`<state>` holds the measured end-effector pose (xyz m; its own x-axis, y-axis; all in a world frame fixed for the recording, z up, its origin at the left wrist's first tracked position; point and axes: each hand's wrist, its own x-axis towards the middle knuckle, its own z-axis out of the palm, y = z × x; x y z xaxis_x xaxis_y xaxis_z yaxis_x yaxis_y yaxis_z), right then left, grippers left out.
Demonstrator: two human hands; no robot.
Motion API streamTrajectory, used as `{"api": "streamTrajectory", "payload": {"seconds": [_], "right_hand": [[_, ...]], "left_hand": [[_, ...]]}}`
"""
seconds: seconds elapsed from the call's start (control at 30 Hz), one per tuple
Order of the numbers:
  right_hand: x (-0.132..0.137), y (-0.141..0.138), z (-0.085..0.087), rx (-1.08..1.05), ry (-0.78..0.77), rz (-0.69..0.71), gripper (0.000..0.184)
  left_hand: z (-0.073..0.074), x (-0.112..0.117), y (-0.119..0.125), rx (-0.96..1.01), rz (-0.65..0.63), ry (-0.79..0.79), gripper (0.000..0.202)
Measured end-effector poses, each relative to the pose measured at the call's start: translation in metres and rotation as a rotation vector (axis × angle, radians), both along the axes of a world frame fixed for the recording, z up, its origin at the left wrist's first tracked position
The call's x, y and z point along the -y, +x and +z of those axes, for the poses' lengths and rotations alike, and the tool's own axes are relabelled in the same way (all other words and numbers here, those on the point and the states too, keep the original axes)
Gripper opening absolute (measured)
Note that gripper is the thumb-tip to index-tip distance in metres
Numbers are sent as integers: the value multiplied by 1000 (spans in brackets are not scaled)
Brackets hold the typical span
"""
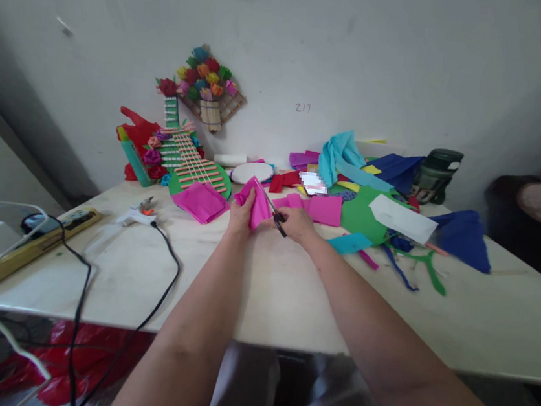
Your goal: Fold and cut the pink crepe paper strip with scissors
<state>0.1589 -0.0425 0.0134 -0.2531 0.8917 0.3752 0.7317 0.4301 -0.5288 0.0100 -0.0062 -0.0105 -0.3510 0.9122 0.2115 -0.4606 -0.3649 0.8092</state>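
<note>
My left hand (240, 214) is closed on a folded piece of pink tissue paper (257, 203), held upright above the pale table (250, 292). My right hand (297, 224) grips black-handled scissors (274, 218), whose blades reach into the right side of that pink paper. More pink paper lies flat on both sides: a stack (201, 201) to the left and a sheet (319, 208) to the right.
A glue gun (138, 214) with a black cord (164, 282) lies at the left, near a yellow power strip (26, 247). Paper-flower crafts (183, 147) lean on the wall. Coloured paper scraps (377, 209) and a dark green jar (434, 176) crowd the right.
</note>
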Motion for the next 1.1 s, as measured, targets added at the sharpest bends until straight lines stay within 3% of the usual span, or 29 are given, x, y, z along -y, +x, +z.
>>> {"api": "streamTrajectory", "payload": {"seconds": [1.1], "right_hand": [[-3, 1, 3, -3, -8, -30, 41]], "left_hand": [[2, 4, 2, -21, -77, -49, 43]]}}
